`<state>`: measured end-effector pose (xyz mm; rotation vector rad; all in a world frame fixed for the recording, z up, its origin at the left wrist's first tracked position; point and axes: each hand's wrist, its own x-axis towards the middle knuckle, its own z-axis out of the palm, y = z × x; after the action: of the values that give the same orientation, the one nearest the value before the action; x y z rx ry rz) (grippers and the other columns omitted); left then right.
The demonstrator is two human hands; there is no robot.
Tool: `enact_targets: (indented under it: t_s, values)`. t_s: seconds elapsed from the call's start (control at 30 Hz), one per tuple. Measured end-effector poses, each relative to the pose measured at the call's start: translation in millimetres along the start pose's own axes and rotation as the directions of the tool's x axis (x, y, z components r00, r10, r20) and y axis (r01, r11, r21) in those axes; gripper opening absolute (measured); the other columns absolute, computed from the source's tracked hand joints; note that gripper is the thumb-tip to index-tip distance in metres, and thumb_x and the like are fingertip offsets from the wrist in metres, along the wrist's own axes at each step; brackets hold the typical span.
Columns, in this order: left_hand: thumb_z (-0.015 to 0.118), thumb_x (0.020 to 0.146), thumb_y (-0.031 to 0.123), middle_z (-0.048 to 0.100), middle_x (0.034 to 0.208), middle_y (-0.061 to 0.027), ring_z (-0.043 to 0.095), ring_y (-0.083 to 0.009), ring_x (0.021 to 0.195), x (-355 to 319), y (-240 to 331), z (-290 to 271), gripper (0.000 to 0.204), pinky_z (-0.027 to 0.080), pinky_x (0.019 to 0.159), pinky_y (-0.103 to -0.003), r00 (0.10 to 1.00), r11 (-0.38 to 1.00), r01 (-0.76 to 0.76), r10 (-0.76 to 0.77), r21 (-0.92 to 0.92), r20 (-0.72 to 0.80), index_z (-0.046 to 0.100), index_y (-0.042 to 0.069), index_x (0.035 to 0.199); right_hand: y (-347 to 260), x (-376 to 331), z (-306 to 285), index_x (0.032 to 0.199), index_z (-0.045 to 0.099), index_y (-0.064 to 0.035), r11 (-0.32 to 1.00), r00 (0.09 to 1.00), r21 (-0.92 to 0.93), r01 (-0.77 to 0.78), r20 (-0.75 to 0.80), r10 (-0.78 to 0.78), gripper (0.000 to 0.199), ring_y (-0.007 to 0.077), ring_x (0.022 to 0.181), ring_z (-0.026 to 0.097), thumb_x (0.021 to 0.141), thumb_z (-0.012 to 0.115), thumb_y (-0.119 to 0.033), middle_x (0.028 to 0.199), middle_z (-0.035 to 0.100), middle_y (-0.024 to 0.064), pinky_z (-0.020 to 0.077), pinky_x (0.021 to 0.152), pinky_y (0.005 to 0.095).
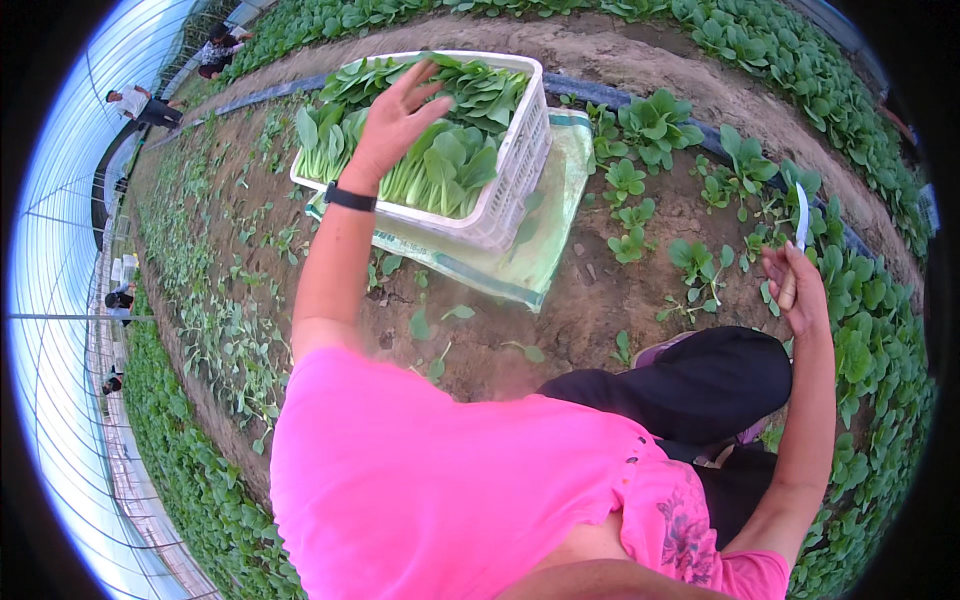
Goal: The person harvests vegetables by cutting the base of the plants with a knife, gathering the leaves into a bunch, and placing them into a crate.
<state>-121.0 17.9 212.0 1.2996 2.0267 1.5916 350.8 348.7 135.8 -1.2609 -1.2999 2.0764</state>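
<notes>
Bok choy (440,165): lying packed in the white crate, green leaves on top and pale stems showing at the near side.
White crate (515,165): sitting on a green sack spread over the bare soil, a little ahead of the person.
Left hand (395,115): hovering over the crate with fingers spread wide, holding nothing, just above or touching the leaves; I cannot tell which.
Right hand (795,285): curling around the handle of a small knife (801,215), the pale blade pointing up, out to the right over the plants.
Step in hand: looks like filling the crate, with the empty hand over the pile as if placing or pressing down the greens.
Next move: probably calling for another plant to cut, and the closest ones are growing (655,125) just right of the crate.
Care needed: the blade is pointing up near the arm, so it is needing a slow, careful reach.
Around: green sack (545,250) under the crate, a dark hose (600,92) lying past it, loose leaves on the soil.
In the way: the person's own dark knee (700,385) is sitting between body and plants.
Far off: other people are bending over rows at the left (140,105).
</notes>
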Motion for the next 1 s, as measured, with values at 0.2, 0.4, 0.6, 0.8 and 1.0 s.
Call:
enact_targets:
  t_s: [0.2, 0.4, 0.6, 0.8, 1.0]
  values:
    - [0.074, 0.078, 0.009, 0.059, 0.125, -0.0135, 0.056, -0.0199, 0.113, -37.1, 227.0, 72.9, 0.061, 0.043, 0.096, -0.031, 0.505, 0.497, -0.861, 0.86, 0.107, 0.076, 0.047, 0.001, 0.133, 24.8, -40.5, -96.8, 0.1, 0.053, -0.0091, 0.99, 0.999, -0.142, 0.005, 0.054, 0.002, 0.024, 0.0133, 0.078, 0.063, 0.091, 0.058, -0.031, 0.094, 0.066, 0.007, 0.0486, 0.051, 0.0235]
    - [0.073, 0.078, 0.009, 0.06, 0.122, -0.0135, 0.057, -0.0201, 0.111, -23.4, 243.1, 103.6, 0.059, 0.044, 0.094, -0.031, 0.448, 0.45, -0.893, 0.891, -0.003, 0.071, 0.048, 0.002, 0.132, -4.1, -68.5, -88.1, 0.099, 0.053, -0.0105, 0.975, 0.982, -0.137, 0.173, -0.049, -0.181, 0.02, 0.012, 0.07, 0.062, 0.092, 0.057, -0.028, 0.086, 0.065, 0.0043, 0.0464, 0.046, 0.0225]
    - [0.072, 0.079, 0.008, 0.061, 0.119, -0.0135, 0.058, -0.0203, 0.108, 4.4, 281.2, 127.3, 0.057, 0.045, 0.092, -0.032, 0.46, 0.465, -0.885, 0.882, -0.028, 0.105, 0.049, 0.002, 0.131, -8.7, -79.2, -80.3, 0.099, 0.052, -0.0095, 0.976, 0.991, -0.183, 0.122, -0.037, -0.131, 0.019, 0.0128, 0.073, 0.062, 0.09, 0.058, -0.025, 0.089, 0.065, 0.0046, 0.0482, 0.048, 0.0234]
    - [0.071, 0.079, 0.008, 0.062, 0.117, -0.0135, 0.059, -0.0205, 0.106, 56.5, 324.1, 144.5, 0.055, 0.047, 0.09, -0.032, 0.375, 0.38, -0.923, 0.924, -0.063, 0.073, 0.05, 0.003, 0.129, 9.2, -91.8, -85.0, 0.103, 0.048, -0.0042, 0.978, 0.998, -0.197, 0.068, 0.026, -0.064, 0.018, 0.0206, 0.068, 0.064, 0.091, 0.054, -0.016, 0.093, 0.064, 0.0124, 0.0519, 0.047, 0.031]
    - [0.069, 0.079, 0.007, 0.062, 0.114, -0.0135, 0.061, -0.0207, 0.103, 61.4, 308.1, 148.2, 0.053, 0.048, 0.088, -0.033, 0.439, 0.444, -0.892, 0.896, -0.089, 0.065, 0.05, 0.003, 0.128, -2.9, -71.2, -71.6, 0.1, 0.05, -0.0018, 0.958, 0.992, -0.26, 0.121, 0.077, -0.104, 0.02, 0.0232, 0.074, 0.066, 0.09, 0.057, -0.017, 0.09, 0.065, 0.013, 0.0546, 0.049, 0.0354]
